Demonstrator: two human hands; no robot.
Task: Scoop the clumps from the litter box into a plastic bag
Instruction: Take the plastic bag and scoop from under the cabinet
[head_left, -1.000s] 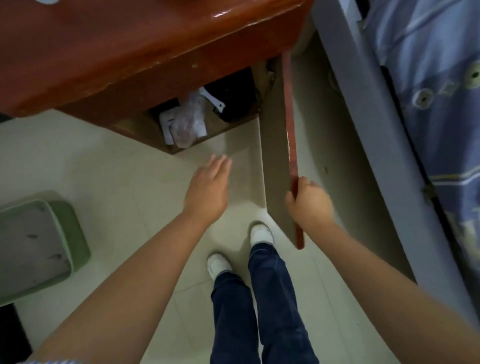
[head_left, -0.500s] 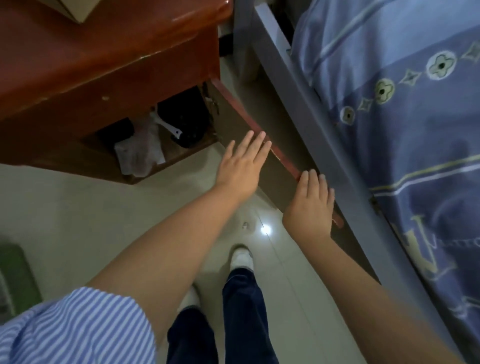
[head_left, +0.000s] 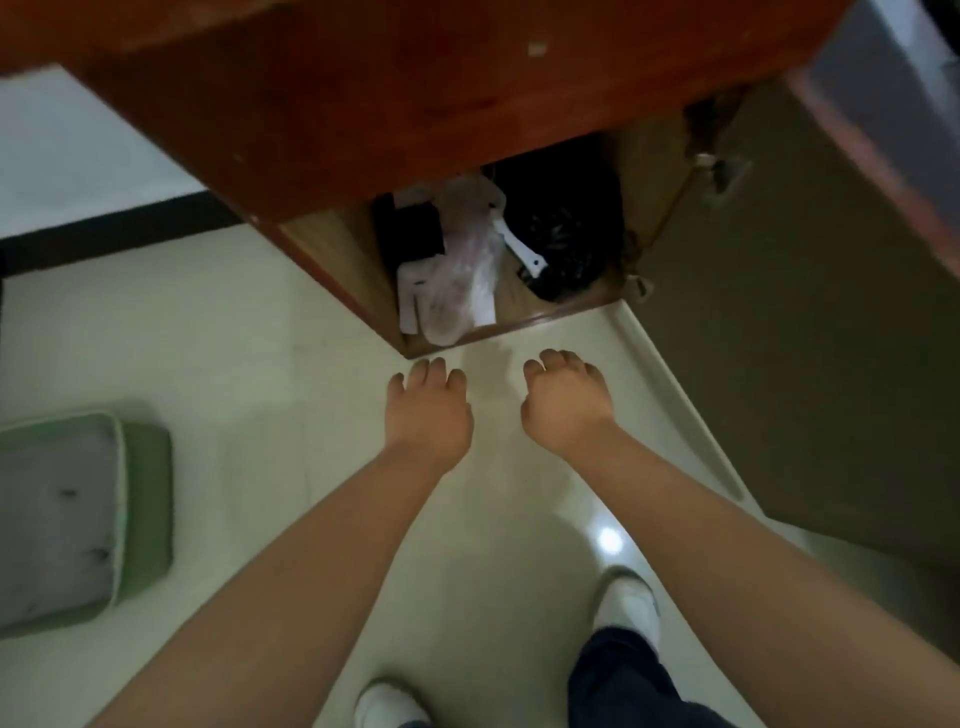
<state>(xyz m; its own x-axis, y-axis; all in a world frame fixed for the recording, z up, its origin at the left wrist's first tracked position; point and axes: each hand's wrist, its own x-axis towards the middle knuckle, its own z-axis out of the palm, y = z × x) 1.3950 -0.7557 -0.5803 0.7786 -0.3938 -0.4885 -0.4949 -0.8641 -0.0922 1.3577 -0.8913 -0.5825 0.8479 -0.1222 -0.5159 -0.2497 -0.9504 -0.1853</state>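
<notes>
A green litter box (head_left: 145, 514) with grey litter and a few dark clumps stands on the floor at the left. In the open cabinet lie a crumpled clear plastic bag (head_left: 462, 270), a white scoop handle (head_left: 519, 249) and a black bag (head_left: 566, 228). My left hand (head_left: 428, 410) and my right hand (head_left: 563, 405) hang side by side over the floor just in front of the cabinet opening. The fingers of both curl loosely downward and hold nothing.
The cabinet door (head_left: 810, 322) stands wide open at the right, its red edge toward the bed frame. The red-brown cabinet top (head_left: 415, 78) overhangs above. My feet in white shoes (head_left: 628, 603) stand on the cream tile floor (head_left: 291, 364).
Both hands have left the cabinet door and come together in front of the opening. The door now stands fully open. My view has swung back left, so the litter box shows again.
</notes>
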